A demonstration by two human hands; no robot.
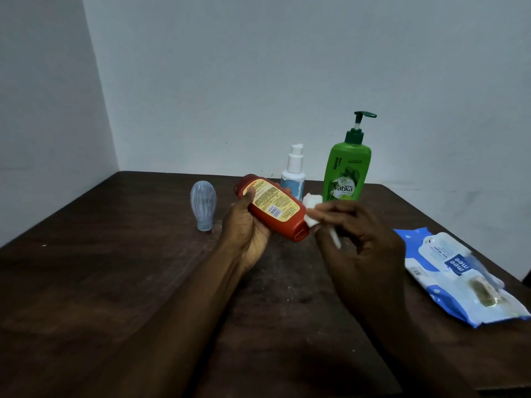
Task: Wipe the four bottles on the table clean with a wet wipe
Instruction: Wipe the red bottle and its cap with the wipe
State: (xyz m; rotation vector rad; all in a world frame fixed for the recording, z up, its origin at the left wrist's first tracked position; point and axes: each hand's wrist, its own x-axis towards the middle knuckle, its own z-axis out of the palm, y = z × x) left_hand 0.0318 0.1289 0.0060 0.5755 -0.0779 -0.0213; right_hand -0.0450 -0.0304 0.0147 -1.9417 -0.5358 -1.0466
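My left hand (pixel 247 228) grips a red-brown bottle (pixel 273 206) with a yellow label, tilted above the table with its cap end toward me. My right hand (pixel 362 242) pinches a crumpled white wet wipe (pixel 311 206) and holds it against the bottle's right side near the cap. A green pump bottle (pixel 346 170) stands upright behind my right hand. A white-and-blue pump bottle (pixel 293 176) stands just left of it, partly hidden by the red bottle. A pale blue bottle (pixel 203 203) stands cap-down at the left.
A blue-and-white wet wipe packet (pixel 459 277) lies flat near the right edge of the dark wooden table (pixel 115 282). White walls meet in a corner behind the table at the back left.
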